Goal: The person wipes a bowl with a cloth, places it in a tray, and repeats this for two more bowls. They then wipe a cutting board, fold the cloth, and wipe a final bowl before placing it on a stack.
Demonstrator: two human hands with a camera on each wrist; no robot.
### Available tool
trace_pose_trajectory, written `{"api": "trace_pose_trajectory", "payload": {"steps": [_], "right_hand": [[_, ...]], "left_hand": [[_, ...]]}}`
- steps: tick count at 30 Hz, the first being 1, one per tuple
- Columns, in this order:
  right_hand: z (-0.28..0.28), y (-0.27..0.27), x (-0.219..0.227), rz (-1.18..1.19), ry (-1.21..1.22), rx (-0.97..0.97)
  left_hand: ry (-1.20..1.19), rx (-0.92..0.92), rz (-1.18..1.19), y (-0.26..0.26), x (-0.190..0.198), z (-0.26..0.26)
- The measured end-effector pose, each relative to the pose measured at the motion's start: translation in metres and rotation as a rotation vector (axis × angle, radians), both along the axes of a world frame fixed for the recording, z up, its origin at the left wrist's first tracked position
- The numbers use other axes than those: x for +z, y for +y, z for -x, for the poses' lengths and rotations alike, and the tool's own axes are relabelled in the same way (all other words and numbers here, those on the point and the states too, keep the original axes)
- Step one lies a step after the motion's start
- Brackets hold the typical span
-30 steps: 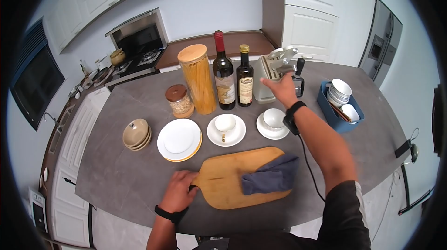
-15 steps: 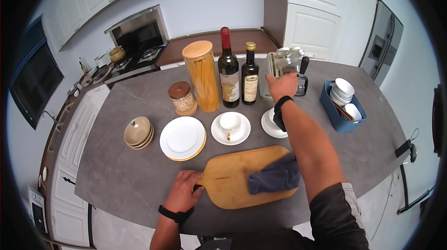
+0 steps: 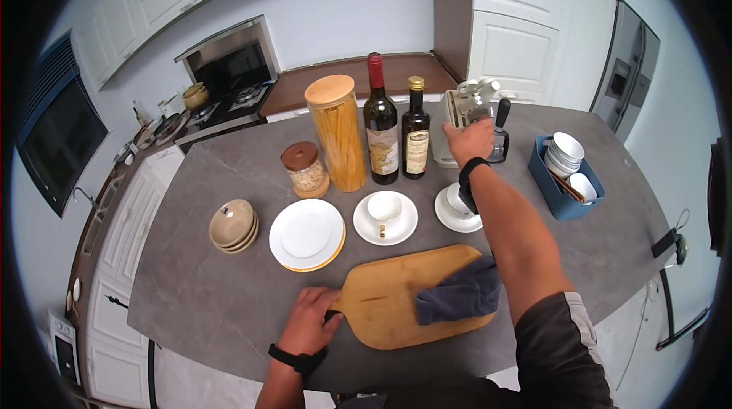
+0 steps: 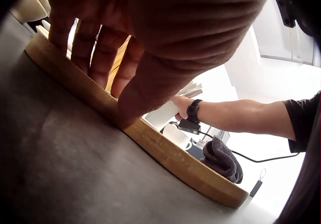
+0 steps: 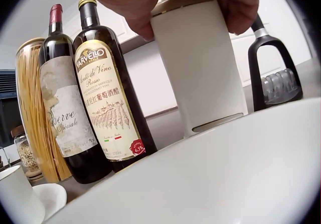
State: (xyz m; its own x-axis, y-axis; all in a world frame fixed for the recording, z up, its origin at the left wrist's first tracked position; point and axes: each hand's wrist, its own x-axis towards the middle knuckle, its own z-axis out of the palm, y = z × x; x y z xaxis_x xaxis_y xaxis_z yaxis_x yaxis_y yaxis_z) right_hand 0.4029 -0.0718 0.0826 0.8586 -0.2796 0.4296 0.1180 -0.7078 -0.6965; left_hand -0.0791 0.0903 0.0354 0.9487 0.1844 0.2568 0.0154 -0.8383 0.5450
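My right hand (image 3: 470, 142) grips the top of a cream-coloured upright block (image 5: 200, 63), thumb and fingers on opposite sides of it in the right wrist view. Dark handles or tools on the block are partly hidden by the hand. My left hand (image 3: 309, 323) holds the handle end of a wooden cutting board (image 3: 381, 295), which lies flat on the grey counter. In the left wrist view, the thumb and fingers come over the board's edge (image 4: 170, 153). A crumpled dark cloth (image 3: 461, 292) lies on the board's right part.
Two bottles (image 3: 383, 146) stand left of the block, beside a pasta jar (image 3: 339, 142) and an oat jar (image 3: 306, 173). A black-handled tool (image 5: 278, 83) stands to its right. Cups on saucers (image 3: 386, 235), plates (image 3: 306, 234), bowls (image 3: 231, 224) and a blue basket (image 3: 568, 203) surround the board.
My right hand has gone from spread fingers at the block to a grip over its top. My left hand has stayed on the board's handle, and the head view has shifted slightly.
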Motion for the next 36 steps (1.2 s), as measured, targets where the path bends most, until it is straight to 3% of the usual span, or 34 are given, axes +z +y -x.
{"api": "trace_pose_trajectory", "payload": {"steps": [8, 11, 15, 19, 21, 22, 26, 27, 29, 34, 36], "right_hand": [[0.019, -0.007, 0.003, -0.025, -0.014, 0.008], [0.042, -0.017, 0.004, -0.098, 0.141, 0.083], [0.057, -0.031, -0.010, -0.052, 0.017, 0.128], [0.062, -0.053, 0.004, -0.029, -0.043, 0.196], [0.069, -0.062, 0.011, 0.029, 0.037, 0.490], [0.074, -0.060, 0.012, 0.058, 0.070, 0.538], [0.064, -0.045, 0.000, 0.084, -0.113, 0.317], [0.062, -0.043, 0.002, 0.081, -0.114, 0.316], [0.055, -0.039, 0.010, 0.045, 0.011, 0.118], [0.015, -0.026, 0.005, -0.033, -0.058, 0.250], [0.006, -0.019, 0.005, -0.022, -0.036, 0.220]], "left_hand": [[-0.003, -0.009, -0.013, -0.001, 0.000, 0.001], [-0.008, -0.028, 0.006, 0.001, -0.006, 0.001], [-0.004, -0.028, 0.048, 0.002, -0.009, 0.003], [-0.014, -0.025, 0.018, 0.000, -0.007, 0.004], [-0.020, -0.027, 0.019, 0.000, -0.005, 0.002], [-0.018, -0.019, 0.025, 0.000, -0.006, 0.002], [-0.020, -0.009, 0.018, 0.000, -0.008, 0.004], [-0.020, -0.009, 0.015, 0.000, -0.006, 0.006], [0.008, -0.012, -0.023, -0.001, -0.001, 0.006], [0.008, -0.002, -0.004, -0.002, -0.003, 0.006], [0.009, 0.008, -0.007, -0.001, -0.003, 0.005]]}}
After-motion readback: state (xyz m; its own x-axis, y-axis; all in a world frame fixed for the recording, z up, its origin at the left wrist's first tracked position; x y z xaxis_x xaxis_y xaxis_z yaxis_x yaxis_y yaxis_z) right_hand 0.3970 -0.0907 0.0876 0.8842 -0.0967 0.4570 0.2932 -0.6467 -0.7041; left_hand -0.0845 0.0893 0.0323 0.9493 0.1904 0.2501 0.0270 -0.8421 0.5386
